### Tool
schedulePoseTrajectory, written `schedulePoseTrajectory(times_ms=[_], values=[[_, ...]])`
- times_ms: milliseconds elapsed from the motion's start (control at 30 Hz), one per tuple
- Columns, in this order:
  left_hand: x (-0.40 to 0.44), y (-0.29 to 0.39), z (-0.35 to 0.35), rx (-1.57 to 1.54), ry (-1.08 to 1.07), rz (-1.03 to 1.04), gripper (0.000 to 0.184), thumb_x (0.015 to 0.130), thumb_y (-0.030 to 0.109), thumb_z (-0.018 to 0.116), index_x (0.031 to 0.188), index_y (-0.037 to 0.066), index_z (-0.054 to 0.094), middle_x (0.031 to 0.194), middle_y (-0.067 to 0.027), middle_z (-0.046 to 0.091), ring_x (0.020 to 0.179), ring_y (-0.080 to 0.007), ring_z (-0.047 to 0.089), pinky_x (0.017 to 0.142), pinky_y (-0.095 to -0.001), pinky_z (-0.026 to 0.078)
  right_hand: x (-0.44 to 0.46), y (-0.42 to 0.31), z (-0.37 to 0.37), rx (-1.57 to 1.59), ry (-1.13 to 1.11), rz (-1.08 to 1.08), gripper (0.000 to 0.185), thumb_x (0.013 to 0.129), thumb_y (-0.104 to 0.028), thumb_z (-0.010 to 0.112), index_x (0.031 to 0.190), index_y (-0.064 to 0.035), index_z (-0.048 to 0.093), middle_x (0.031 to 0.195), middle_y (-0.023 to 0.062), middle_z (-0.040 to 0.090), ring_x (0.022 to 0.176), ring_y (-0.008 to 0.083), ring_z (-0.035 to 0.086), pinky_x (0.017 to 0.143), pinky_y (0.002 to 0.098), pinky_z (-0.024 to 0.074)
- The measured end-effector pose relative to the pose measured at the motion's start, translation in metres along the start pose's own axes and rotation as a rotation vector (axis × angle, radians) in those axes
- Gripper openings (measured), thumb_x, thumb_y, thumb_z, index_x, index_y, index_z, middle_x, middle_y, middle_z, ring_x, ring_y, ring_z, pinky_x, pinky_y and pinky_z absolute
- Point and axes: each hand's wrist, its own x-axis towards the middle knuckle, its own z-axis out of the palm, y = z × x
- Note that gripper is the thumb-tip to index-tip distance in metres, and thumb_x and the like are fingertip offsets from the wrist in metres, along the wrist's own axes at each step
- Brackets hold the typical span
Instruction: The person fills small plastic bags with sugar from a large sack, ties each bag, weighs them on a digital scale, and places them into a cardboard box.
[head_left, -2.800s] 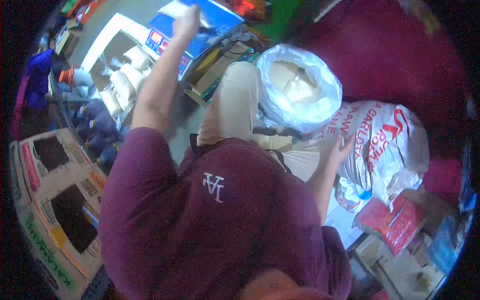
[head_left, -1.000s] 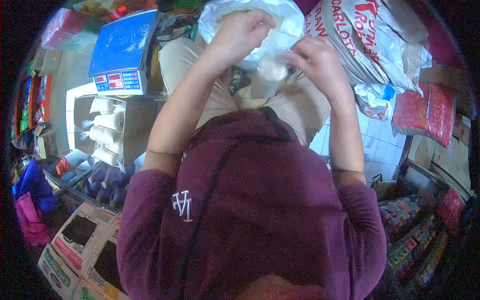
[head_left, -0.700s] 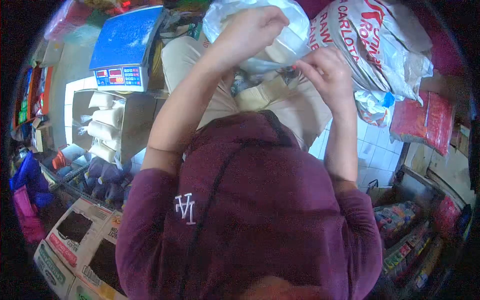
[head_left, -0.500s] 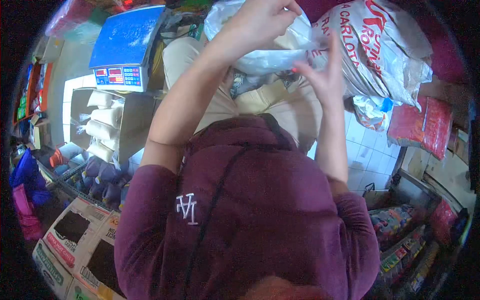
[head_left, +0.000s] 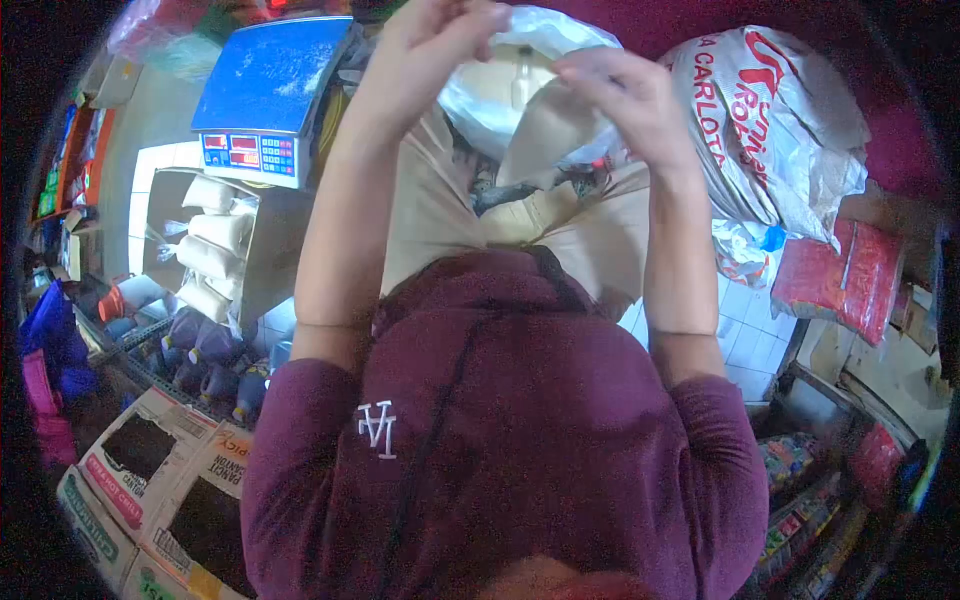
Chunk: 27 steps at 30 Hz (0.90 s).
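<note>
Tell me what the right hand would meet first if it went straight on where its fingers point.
Most likely the left hand, though depth is unclear; the right hand might pass below it, over the white bag.

The open bag [head_left: 475, 117] sits between scale [head_left: 265, 75] and sack [head_left: 775, 120].

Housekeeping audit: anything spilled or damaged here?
White residue is scattered over the blue scale top, probably spillage. At lower left, a carton has a ragged-edged hole; it looks torn, perhaps deliberately.
</note>
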Motion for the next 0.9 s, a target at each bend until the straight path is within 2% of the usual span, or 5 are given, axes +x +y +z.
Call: schedulePoseTrajectory(times_ms=[233, 433, 467, 567, 900], values=[[-0.015, -0.034, -0.011, 0.493, -0.252, 0.083, 0.054, 0.076, 0.024, 0.070, 0.124, 0.008, 0.052, 0.115, -0.0050, 0.055, 0.109, -0.0115, 0.048, 0.086, -0.0285, 0.042, 0.008, -0.004, 0.012, -0.285, -0.071, -0.159, 0.015, 0.083, -0.013, 0.062, 0.091, -0.0016, 0.066, 0.082, 0.0067, 0.065, 0.076, 0.0109, 0.059, 0.070, 0.0269, 0.0468], [0.012, -0.018, -0.002, 0.371, -0.509, -0.171, 0.056, 0.072, 0.024, 0.073, 0.119, 0.001, 0.053, 0.108, -0.0117, 0.061, 0.097, -0.0184, 0.057, 0.083, -0.0302, 0.046, 0.040, -0.042, 0.010, -0.294, -0.147, -0.174, 0.014, 0.081, -0.013, 0.065, 0.088, -0.0004, 0.065, 0.079, 0.0023, 0.062, 0.073, 0.0078, 0.055, 0.066, 0.0228, 0.0443], [0.012, -0.021, 0.000, 0.339, -0.393, 0.129, 0.039, 0.073, 0.021, 0.071, 0.106, 0.001, 0.062, 0.094, -0.0087, 0.065, 0.085, -0.0140, 0.059, 0.076, -0.0281, 0.047, 0.047, -0.065, 0.013, -0.277, -0.101, -0.225, 0.019, 0.075, -0.021, 0.068, 0.078, -0.0033, 0.062, 0.067, 0.0092, 0.059, 0.064, 0.0189, 0.057, 0.061, 0.0330, 0.0435], [0.009, -0.013, -0.004, 0.012, -0.236, 0.052, 0.044, 0.068, 0.000, 0.072, 0.109, 0.004, 0.057, 0.100, -0.0048, 0.061, 0.095, -0.0141, 0.057, 0.082, -0.0278, 0.047, 0.066, -0.067, 0.021, -0.071, -0.122, -0.318, 0.023, 0.077, -0.018, 0.070, 0.071, -0.0002, 0.056, 0.062, 0.0075, 0.057, 0.059, 0.0108, 0.054, 0.052, 0.0273, 0.0418], [-0.018, -0.004, -0.040, 0.161, -0.064, -0.102, 0.027, 0.088, 0.023, 0.059, 0.102, 0.000, 0.062, 0.094, -0.0050, 0.063, 0.089, -0.0116, 0.058, 0.079, -0.0259, 0.045, 0.077, -0.039, 0.049, 0.492, -0.078, -0.112, 0.007, 0.085, -0.008, 0.062, 0.081, -0.0017, 0.060, 0.075, 0.0019, 0.061, 0.068, 0.0066, 0.057, 0.063, 0.0193, 0.0451]])
